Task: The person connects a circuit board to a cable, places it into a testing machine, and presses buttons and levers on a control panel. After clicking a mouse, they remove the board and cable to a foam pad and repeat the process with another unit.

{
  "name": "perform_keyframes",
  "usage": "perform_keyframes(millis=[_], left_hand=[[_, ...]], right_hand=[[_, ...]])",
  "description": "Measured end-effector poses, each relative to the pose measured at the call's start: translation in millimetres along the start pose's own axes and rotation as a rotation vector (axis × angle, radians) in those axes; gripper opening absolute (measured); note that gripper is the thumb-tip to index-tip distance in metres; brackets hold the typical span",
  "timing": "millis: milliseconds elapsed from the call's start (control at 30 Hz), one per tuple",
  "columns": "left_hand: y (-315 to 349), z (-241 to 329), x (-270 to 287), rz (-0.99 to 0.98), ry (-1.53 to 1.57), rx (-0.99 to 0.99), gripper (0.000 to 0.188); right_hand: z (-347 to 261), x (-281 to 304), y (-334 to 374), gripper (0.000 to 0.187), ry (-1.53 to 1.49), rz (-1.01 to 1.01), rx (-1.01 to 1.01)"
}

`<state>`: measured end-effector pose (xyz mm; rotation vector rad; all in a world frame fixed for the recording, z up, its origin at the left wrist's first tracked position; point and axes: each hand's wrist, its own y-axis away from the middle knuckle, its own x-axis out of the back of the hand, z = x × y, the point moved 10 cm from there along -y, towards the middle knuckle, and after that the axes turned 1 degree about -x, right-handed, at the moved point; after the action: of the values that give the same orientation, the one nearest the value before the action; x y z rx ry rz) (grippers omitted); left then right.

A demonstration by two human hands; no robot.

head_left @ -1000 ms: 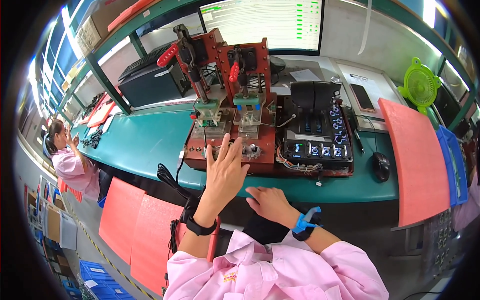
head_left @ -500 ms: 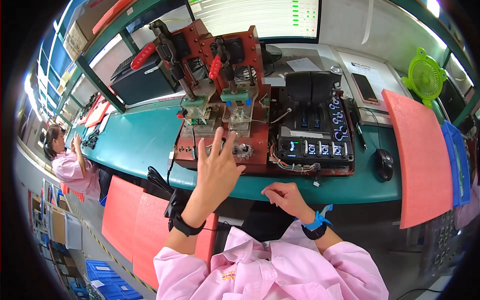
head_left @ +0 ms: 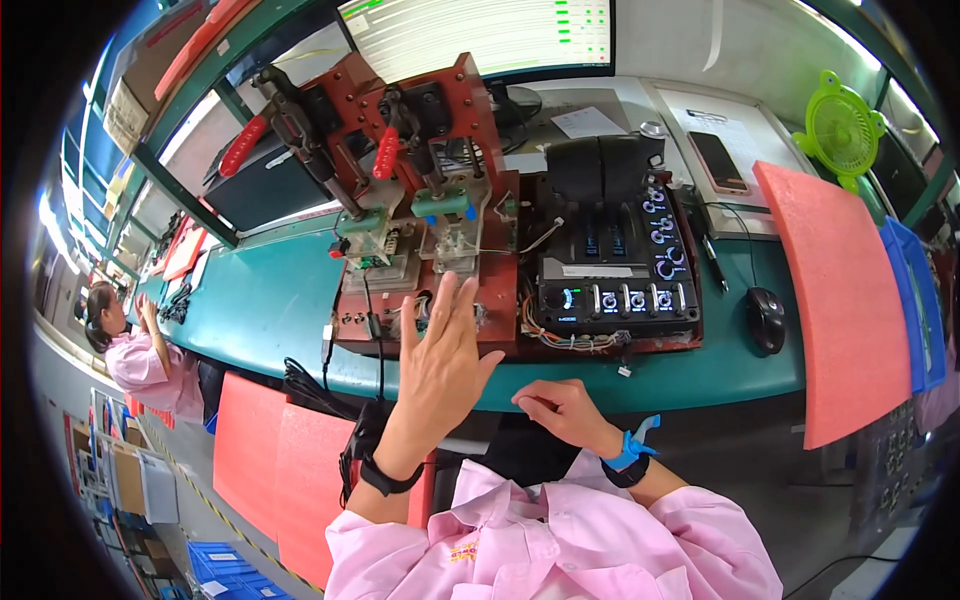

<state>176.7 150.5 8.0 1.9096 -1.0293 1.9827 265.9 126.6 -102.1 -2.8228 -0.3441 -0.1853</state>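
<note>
My left hand (head_left: 440,362) is open, palm down, its fingers spread over the front edge of a red test fixture (head_left: 500,305). Nothing is in it. Closed in a loose fist, my right hand (head_left: 572,412) hovers just off the bench edge with nothing visible in it. On the fixture stand two toggle clamps with red handles, a left handle (head_left: 243,146) and a right handle (head_left: 387,152). Beneath them are clear plastic blocks and green plates. Beside the fixture sits a black control panel (head_left: 612,290) with lit knobs, switches and a double throttle lever (head_left: 603,168).
A monitor (head_left: 480,35) stands behind. To the right are a phone (head_left: 717,160), a pen (head_left: 714,262), a mouse (head_left: 766,320), a pink foam sheet (head_left: 835,310), a blue tray (head_left: 912,300) and a green fan (head_left: 843,130). Black cables (head_left: 310,385) hang left. Another person (head_left: 150,350) sits far left.
The view has shifted, so the fixture and panel appear farther left. My left hand has drawn slightly back and to the right relative to the fixture. My right hand stays curled.
</note>
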Motion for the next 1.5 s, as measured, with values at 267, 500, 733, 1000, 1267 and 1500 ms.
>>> perform_keyframes(millis=[267, 500, 733, 1000, 1267, 1500], left_hand=[[-6, 1, 8, 0.003, -0.001, -0.043, 0.047], [-11, -10, 10, 0.032, 0.0, 0.02, 0.042], [4, -1, 37, 0.031, 0.039, -0.003, 0.038], [18, -49, -6, -0.03, 0.021, 0.175, 0.034], [16, -40, 4, 0.031, 0.01, 0.149, 0.047], [3, -35, 1, -0.179, -0.171, 0.095, 0.057]], right_hand=[[-3, -2, -2, 0.008, 0.019, -0.001, 0.012], [-9, -1, -1, 0.009, 0.041, 0.027, 0.088], [-8, 1, 3, 0.007, 0.019, 0.03, 0.084], [-15, 1, 3, 0.007, 0.093, 0.052, 0.147], [-12, -2, 3, 0.004, 0.073, 0.04, 0.125], [-12, -1, 2, 0.004, 0.079, 0.038, 0.123]])
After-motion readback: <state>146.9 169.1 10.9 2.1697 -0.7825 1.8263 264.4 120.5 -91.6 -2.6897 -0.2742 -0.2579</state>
